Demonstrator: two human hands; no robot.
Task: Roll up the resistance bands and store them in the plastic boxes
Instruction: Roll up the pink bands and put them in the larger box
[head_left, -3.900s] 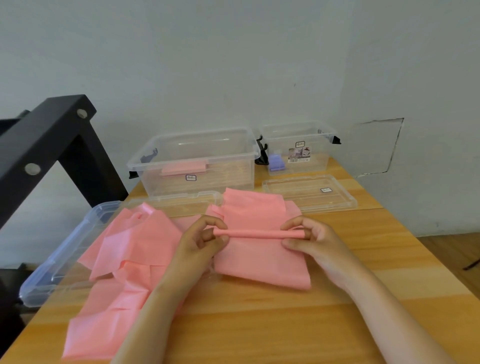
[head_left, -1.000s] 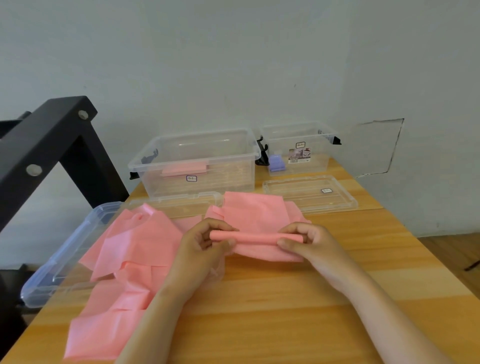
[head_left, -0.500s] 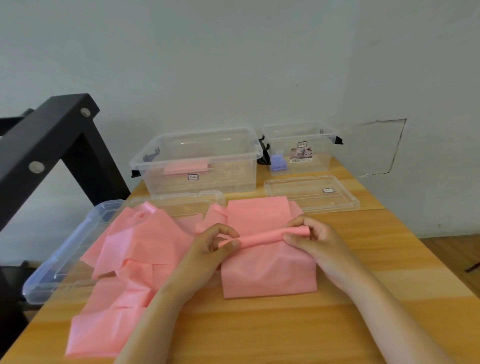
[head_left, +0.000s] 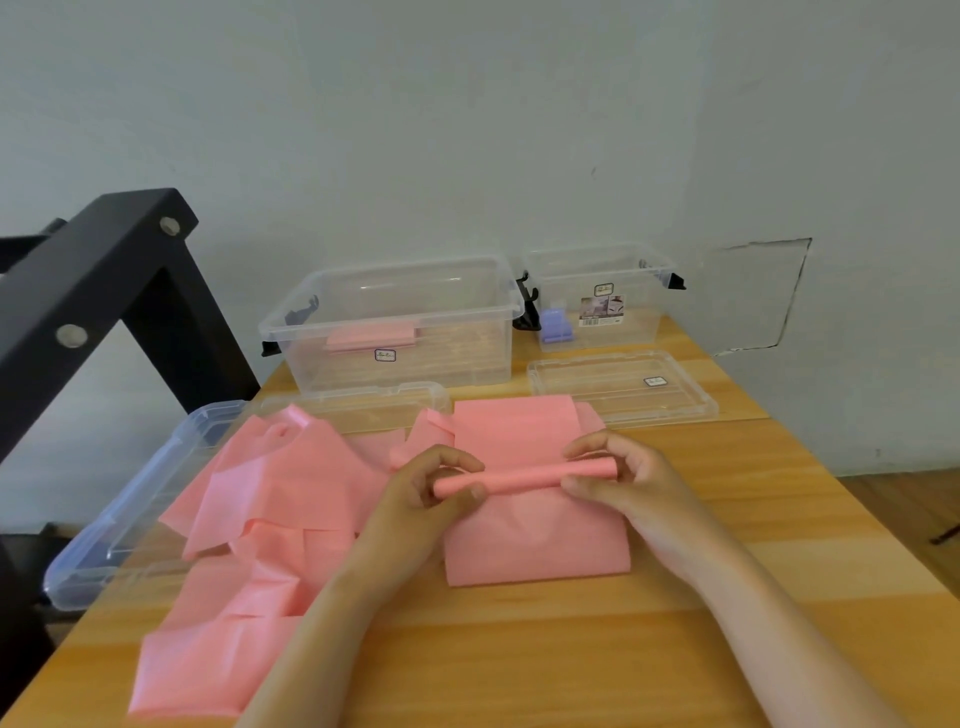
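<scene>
Pink band (head_left: 535, 540) is lying on the worktop (head_left: 727, 519), partly rolled, my left grip (head_left: 431, 493) and right grip (head_left: 623, 483) both pinching its rolled end. One finished roll (head_left: 371, 336) is sitting in the clear box (head_left: 395, 374); I'm judging most of the work is waiting.

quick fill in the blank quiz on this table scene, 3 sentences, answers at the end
1. The left hand and the right hand grip the two ends of a rolled ____ band.
2. Of the large box and the small box, the stored pink roll lies in the ____ one.
3. The clear lid in front of the small box lies flat on the wooden ____.

Missing words: pink; large; table
</scene>
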